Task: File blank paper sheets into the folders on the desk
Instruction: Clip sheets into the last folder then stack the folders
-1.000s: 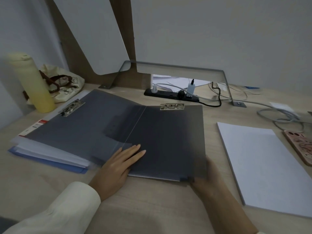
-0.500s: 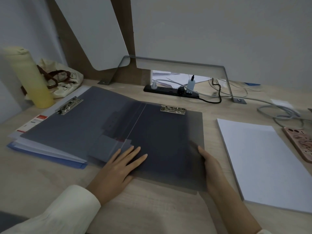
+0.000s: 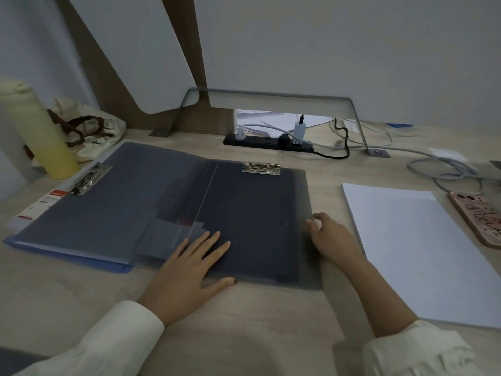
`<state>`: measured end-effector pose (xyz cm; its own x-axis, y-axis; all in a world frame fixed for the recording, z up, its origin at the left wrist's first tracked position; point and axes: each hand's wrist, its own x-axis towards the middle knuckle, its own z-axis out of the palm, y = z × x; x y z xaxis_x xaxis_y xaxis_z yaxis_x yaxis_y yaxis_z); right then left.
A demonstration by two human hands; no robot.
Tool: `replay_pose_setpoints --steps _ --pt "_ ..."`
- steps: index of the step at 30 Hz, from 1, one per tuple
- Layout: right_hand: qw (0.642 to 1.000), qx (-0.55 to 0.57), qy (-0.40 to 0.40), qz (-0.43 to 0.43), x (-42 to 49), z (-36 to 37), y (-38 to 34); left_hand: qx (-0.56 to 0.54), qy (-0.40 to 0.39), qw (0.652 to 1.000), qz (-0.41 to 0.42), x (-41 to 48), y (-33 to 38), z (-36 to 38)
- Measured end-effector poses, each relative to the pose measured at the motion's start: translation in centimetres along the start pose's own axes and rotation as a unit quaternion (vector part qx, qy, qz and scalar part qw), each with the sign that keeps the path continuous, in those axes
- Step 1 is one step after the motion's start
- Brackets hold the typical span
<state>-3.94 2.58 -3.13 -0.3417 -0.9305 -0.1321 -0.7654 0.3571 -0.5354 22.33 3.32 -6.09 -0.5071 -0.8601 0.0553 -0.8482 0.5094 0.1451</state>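
On the pale wood-grain table, we are pressing our left hand, fingers straight and spread, on the open translucent grey plastic folder, its spine pointing away from us. Our right hand is curling at the folder's right edge; we cannot tell whether it is gripping. Right of the folder, a flat white paper stack is lying.

Left hand flat on open folder; paper stack beside it.

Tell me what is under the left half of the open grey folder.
A blue folder and white sheets stick out beneath the grey folder, plus a red-marked label. What else lies beneath is covered.
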Motion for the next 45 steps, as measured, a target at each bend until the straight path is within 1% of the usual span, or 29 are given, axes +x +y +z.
replay_pose_setpoints --steps 2,3,4,6,7,8,10,11,14,16,18,19,22,24,26,28,31,32,36,37,38,41,45 --pt "1.0 -0.002 0.017 -0.006 0.0 -1.0 0.8 -0.075 -0.049 0.995 -0.045 0.4 1.0 -1.4" --pt "0.999 -0.004 0.035 -0.008 0.0 -1.7 1.5 -0.122 -0.058 0.989 -0.063 0.9 1.7 -2.0" --pt "0.999 -0.007 0.053 -0.008 -0.1 -2.4 2.3 -0.177 -0.043 0.981 -0.07 1.4 2.8 -2.6" --pt "0.996 -0.017 0.088 0.001 -0.3 -3.8 4.2 -0.279 -0.003 0.959 -0.052 3.1 5.3 -2.9" --pt "0.994 -0.028 0.104 0.01 -0.5 -4.5 5.1 -0.338 -0.005 0.94 -0.037 4.1 6.9 -2.9" --pt "0.992 -0.042 0.12 0.018 -0.7 -5.1 6.1 -0.402 -0.027 0.915 -0.025 5.3 8.6 -2.9" --pt "0.987 -0.068 0.145 0.029 -1.0 -5.9 7.7 -0.504 -0.091 0.859 -0.018 7.5 12.3 -2.6" --pt "0.985 -0.078 0.151 0.033 -1.2 -6.1 8.3 -0.536 -0.119 0.836 -0.022 8.5 14.1 -2.4" --pt "0.981 -0.119 0.143 0.045 -1.5 -5.9 9.7 -0.589 -0.196 0.78 -0.078 11.3 18.2 -1.1" --pt "0.976 -0.153 0.15 0.032 -1.5 -5.4 10.3 -0.601 -0.216 0.76 -0.119 12.8 19.6 -0.2" --pt "0.971 -0.169 0.166 0.019 -1.4 -5.0 10.5 -0.601 -0.211 0.756 -0.152 14.1 20.4 0.0" --pt "0.97 -0.172 0.172 0.013 -1.4 -4.9 10.6 -0.61 -0.216 0.744 -0.167 14.7 20.5 0.1" --pt "0.968 -0.176 0.179 0.0 -1.2 -4.9 10.7 -0.656 -0.22 0.693 -0.201 16.3 20.6 0.4" --pt "0.969 -0.171 0.179 -0.004 -1.3 -4.9 10.8 -0.675 -0.215 0.67 -0.224 16.9 20.3 0.8" --pt "0.971 -0.158 0.179 -0.009 -1.4 -5.0 10.8 -0.674 -0.215 0.67 -0.223 17.4 20.4 1.1" --pt "0.974 -0.137 0.179 -0.012 -1.5 -5.3 10.8 -0.659 -0.225 0.684 -0.218 17.3 20.7 0.7" --pt "0.983 -0.092 0.159 -0.001 -1.5 -5.7 10.5 -0.658 -0.219 0.699 -0.177 16.8 21.3 0.9" --pt "0.985 -0.082 0.152 0.002 -1.6 -5.8 10.4 -0.67 -0.212 0.693 -0.162 16.3 21.5 1.4" --pt "0.989 -0.05 0.137 0.01 -1.8 -6.0 10.5 -0.734 -0.185 0.644 -0.113 14.0 21.8 3.5" --pt "0.991 -0.034 0.129 0.014 -1.8 -6.2 10.7 -0.741 -0.179 0.639 -0.105 13.7 21.8 3.7" --pt "0.992 -0.016 0.122 0.017 -1.7 -6.3 10.8 -0.745 -0.175 0.637 -0.094 13.6 21.8 3.9" --pt "0.994 0.02 0.103 0.03 -1.8 -6.7 10.9 -0.733 -0.171 0.655 -0.066 13.4 21.9 3.8" --pt "0.994 0.026 0.098 0.036 -1.9 -6.9 10.9 -0.727 -0.16 0.665 -0.066 13.3 22.0 3.8"
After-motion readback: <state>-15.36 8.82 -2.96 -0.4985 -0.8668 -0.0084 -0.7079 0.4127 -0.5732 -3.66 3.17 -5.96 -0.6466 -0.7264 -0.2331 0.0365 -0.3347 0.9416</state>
